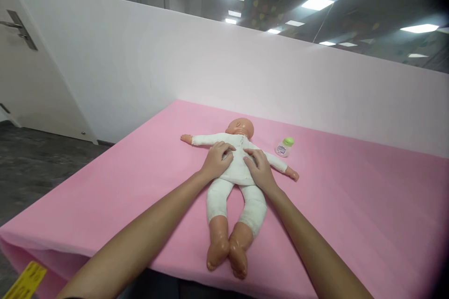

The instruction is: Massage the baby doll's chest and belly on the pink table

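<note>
Both hands lie flat and unclenched on the baby doll (235,168), grasping nothing: the left hand (218,161) on its chest, the right hand (259,168) on its belly side. Face-up on the pink table (351,205), the doll wears white. Just beyond its outstretched arm stands a green-capped bottle (285,146).

Looks like an office floor turned training or demo room: recessed ceiling light panels (316,3), dark carpet floor (31,159), white door (24,65) with lever handle. White partition wall (245,65) boxes in a pink-covered desk (351,205) with a baby doll (235,177) on it.
</note>
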### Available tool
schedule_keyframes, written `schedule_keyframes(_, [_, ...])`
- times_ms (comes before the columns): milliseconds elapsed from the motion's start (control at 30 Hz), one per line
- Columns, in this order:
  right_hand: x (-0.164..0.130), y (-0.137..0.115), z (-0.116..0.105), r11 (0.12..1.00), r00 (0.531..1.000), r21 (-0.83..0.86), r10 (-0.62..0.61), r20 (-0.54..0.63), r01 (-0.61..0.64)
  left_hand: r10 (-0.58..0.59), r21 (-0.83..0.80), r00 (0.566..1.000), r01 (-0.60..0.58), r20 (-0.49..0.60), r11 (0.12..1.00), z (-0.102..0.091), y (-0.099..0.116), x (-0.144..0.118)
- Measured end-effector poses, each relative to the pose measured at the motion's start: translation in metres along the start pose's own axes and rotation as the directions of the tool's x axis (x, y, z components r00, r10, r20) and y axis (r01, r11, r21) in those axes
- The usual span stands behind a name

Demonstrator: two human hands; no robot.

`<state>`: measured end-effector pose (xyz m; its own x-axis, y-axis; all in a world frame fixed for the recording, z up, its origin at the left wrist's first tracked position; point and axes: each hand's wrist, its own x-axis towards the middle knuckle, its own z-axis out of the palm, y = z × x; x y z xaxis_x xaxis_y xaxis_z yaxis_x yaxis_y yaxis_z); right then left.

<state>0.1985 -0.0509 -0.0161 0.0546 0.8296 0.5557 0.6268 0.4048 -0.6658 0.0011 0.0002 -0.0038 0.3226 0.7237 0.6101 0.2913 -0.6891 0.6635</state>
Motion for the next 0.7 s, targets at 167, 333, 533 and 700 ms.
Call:
schedule_keyframes(167, [-0.0004, 0.0007, -0.0002, 1.0, 1.0, -0.001, -0.004, -0.001, 0.004, -0.006, 0.002, 1.0, 0.006, 0.002, 1.0, -0.0002, 0.0007, -0.0002])
schedule_keyframes(333, [0.0001, 0.0014, -0.0004, 1.0, 1.0, -0.004, -0.008, 0.003, 0.008, -0.008, 0.003, 1.0, 0.008, 0.008, 1.0, -0.001, 0.0015, -0.0003])
schedule_keyframes(533, [0.0008, 0.0029, 0.0004, 1.0, 1.0, -0.009, -0.005, 0.003, 0.005, -0.015, 0.013, 1.0, 0.015, 0.015, 1.0, -0.0012, 0.0012, 0.0003])
schedule_keyframes(700, [0.0006, 0.0026, 0.0006, 1.0, 1.0, -0.004, -0.007, 0.002, 0.007, -0.015, 0.013, 1.0, 0.015, 0.01, 1.0, -0.0005, 0.0006, 0.0003])
